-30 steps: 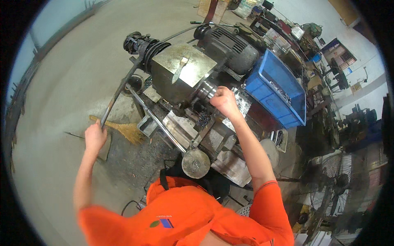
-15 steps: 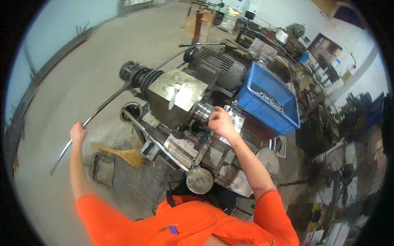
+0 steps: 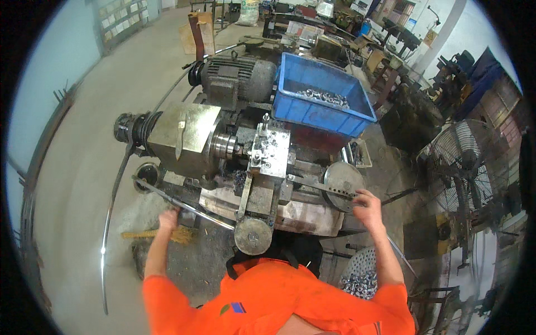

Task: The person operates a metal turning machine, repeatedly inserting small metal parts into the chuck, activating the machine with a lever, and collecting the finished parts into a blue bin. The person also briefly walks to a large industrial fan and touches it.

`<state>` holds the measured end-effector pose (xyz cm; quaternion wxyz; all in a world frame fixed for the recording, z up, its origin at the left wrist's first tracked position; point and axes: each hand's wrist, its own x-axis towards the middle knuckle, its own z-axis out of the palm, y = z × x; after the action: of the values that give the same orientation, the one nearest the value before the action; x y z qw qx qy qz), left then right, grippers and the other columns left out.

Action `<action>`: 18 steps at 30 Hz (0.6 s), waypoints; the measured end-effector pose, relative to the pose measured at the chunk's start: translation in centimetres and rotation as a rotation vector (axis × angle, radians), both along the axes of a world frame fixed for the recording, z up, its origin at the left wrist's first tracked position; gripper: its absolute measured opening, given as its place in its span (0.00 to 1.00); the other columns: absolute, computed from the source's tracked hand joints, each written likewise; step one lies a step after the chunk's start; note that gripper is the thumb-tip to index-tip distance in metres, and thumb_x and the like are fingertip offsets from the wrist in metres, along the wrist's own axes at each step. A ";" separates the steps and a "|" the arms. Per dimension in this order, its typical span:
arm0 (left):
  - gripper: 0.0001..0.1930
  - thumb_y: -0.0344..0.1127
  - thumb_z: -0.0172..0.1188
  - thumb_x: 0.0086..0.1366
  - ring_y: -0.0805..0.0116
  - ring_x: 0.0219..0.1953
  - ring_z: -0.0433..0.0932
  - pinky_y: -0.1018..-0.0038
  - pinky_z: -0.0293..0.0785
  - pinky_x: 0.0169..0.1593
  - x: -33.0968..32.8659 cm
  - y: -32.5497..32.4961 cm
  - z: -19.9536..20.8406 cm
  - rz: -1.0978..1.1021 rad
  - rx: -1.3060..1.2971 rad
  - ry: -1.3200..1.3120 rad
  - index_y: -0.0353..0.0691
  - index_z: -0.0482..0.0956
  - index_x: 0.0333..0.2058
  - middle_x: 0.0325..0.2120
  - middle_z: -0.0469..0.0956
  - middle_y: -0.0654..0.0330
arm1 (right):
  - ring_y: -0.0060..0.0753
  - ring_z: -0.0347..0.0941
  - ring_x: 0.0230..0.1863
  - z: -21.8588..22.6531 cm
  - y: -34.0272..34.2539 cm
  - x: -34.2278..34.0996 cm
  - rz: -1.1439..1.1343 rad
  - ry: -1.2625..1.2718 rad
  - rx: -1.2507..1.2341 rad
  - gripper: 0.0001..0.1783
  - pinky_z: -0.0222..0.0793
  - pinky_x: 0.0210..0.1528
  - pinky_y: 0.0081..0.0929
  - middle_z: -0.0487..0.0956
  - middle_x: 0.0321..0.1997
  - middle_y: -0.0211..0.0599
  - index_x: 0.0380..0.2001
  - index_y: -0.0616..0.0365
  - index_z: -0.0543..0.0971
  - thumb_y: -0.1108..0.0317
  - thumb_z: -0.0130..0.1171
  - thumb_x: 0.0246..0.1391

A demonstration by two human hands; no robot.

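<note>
My right hand (image 3: 369, 211) has its fingers curled at the outer end of a flat metal lever with a row of holes (image 3: 318, 185), on the right side of a lathe. Close below a shiny round rod (image 3: 192, 210) is my left hand (image 3: 168, 218), slightly blurred; its fingers do not show clearly. Between the hands sit the spindle chuck (image 3: 225, 146) and a bright tool block (image 3: 271, 152). A long bent lever (image 3: 113, 206) hangs down at the lathe's left end, apart from my hand. A small brush-like tool (image 3: 180, 139) lies on the headstock cover (image 3: 192, 124).
A blue crate (image 3: 324, 116) holding small metal parts stands behind the lathe, beside a motor (image 3: 237, 79). A perforated basket of metal parts (image 3: 360, 279) is at lower right. A straw broom (image 3: 181, 234) lies on the floor at left. A floor fan (image 3: 460, 153) stands at right.
My left hand has let go of the long bent lever and moved right, near the round rod. My right hand has left the chuck for the holed lever. The view has shifted.
</note>
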<state>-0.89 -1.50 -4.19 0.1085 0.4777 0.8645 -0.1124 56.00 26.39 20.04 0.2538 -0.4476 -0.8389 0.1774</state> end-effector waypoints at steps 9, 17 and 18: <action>0.17 0.40 0.56 0.51 0.62 0.34 0.77 0.65 0.72 0.36 -0.8 -0.4 6.6 0.150 0.266 -0.152 0.41 0.75 0.39 0.30 0.77 0.55 | 0.48 0.72 0.40 -6.7 -2.0 17.6 -0.595 -0.455 -0.115 0.23 0.66 0.43 0.36 0.76 0.35 0.48 0.36 0.58 0.76 0.66 0.57 0.29; 0.23 0.50 0.51 0.58 0.67 0.15 0.75 0.79 0.70 0.19 -2.4 0.0 13.2 0.771 1.065 -0.852 0.32 0.73 0.40 0.20 0.76 0.53 | 0.52 0.73 0.31 -12.1 -6.6 23.0 -0.744 -0.658 -0.159 0.15 0.69 0.35 0.41 0.76 0.26 0.49 0.24 0.58 0.76 0.61 0.58 0.29; 0.25 0.51 0.51 0.58 0.67 0.14 0.74 0.80 0.70 0.19 -1.5 0.5 14.1 0.836 1.084 -0.896 0.32 0.72 0.40 0.19 0.75 0.54 | 0.52 0.73 0.30 -11.7 -7.9 21.6 -0.699 -0.668 -0.176 0.14 0.69 0.34 0.41 0.76 0.25 0.48 0.22 0.59 0.76 0.61 0.57 0.29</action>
<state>-2.41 -0.99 9.86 0.2306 0.1016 0.7801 0.5726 77.55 18.52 8.38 -0.0237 -0.7546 -0.6557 -0.0015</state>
